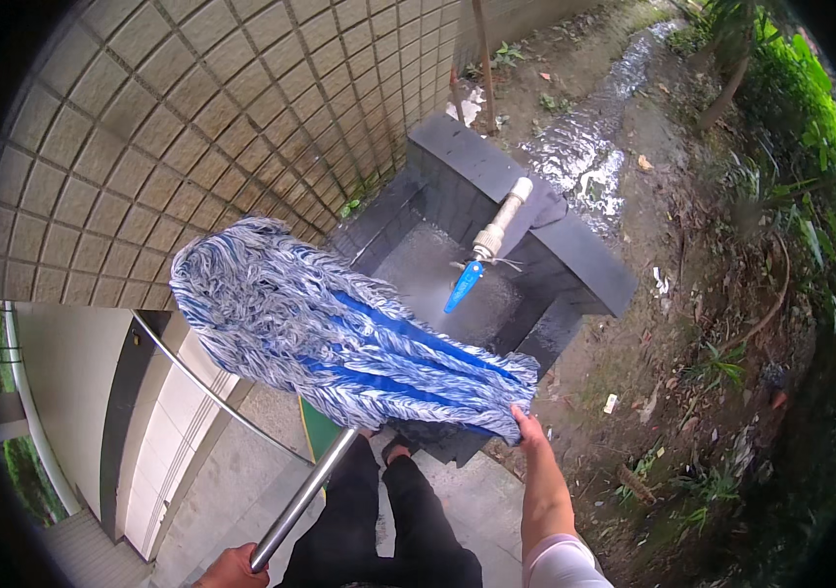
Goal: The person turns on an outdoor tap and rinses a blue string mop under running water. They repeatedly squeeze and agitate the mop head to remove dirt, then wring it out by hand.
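Note:
A wide dust mop head [256,316] with blue-and-white yarn and blue fabric strips spans the view in front of me, over the near edge of a dark stone sink. My left hand [234,567], low in the frame, grips the mop's metal handle [307,492]. At the right end of the mop head, my right hand [529,430] pinches its fringe. Beyond the mop, a tap with a blue lever [465,285] and a pale pipe fitting [504,220] reaches over the basin [418,272]. A dark cloth [546,206] lies on the far rim beside the fitting.
A tiled wall [241,110] rises at the left. Wet muddy ground [587,162] with litter and plants extends behind and right of the sink. A curved metal rail [219,400] crosses the lower left above grey paving [241,470].

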`<state>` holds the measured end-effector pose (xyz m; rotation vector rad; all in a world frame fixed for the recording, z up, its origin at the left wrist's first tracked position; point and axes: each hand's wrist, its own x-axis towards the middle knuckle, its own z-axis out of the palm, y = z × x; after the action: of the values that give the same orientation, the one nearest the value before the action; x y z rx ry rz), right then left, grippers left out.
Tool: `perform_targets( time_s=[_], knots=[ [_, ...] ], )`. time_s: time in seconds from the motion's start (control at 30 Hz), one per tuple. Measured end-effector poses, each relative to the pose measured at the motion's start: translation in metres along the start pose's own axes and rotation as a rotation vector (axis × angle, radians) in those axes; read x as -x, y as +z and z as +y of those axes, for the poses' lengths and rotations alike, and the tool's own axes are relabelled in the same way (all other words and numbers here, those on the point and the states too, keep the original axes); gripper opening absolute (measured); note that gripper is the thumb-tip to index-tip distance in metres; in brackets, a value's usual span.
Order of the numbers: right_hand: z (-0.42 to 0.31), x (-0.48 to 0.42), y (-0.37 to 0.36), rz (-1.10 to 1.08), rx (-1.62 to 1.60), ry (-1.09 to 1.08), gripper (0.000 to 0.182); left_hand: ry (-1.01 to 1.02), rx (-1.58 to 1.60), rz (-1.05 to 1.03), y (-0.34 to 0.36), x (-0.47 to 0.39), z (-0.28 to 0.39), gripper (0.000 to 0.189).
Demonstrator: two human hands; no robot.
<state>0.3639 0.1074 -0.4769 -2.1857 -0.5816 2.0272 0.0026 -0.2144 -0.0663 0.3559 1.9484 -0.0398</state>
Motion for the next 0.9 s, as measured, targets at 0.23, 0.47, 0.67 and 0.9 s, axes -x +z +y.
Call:
perform_targets(
  time_s=[0.23, 0.47, 0.67, 0.9],
  knots=[
    [0.05, 0.09, -0.094, 0.138, -0.27, -0.262, 0.049, 0.027, 0.065, -0.246, 0.006, 0.013, 0.008, 0.016],
    [0.058, 0.204, -0.161, 0.49, -0.412, -0.346, 0.048, 0.099, 0.133, -0.508, 0.071, -0.081, 0.007, 0.016],
    [0.007, 0.261, -0.064, 0.363, -0.365, -0.556, 0.037, 0.051, 0.132, -0.426, 0.06, -0.121, 0.021, 0.013],
    [-0.064, 0.278, 0.099, 0.071, -0.282, -0.693, 0.04, 0.03, 0.43, -0.394, 0.063, -0.17, -0.005, 0.01]
  ],
)
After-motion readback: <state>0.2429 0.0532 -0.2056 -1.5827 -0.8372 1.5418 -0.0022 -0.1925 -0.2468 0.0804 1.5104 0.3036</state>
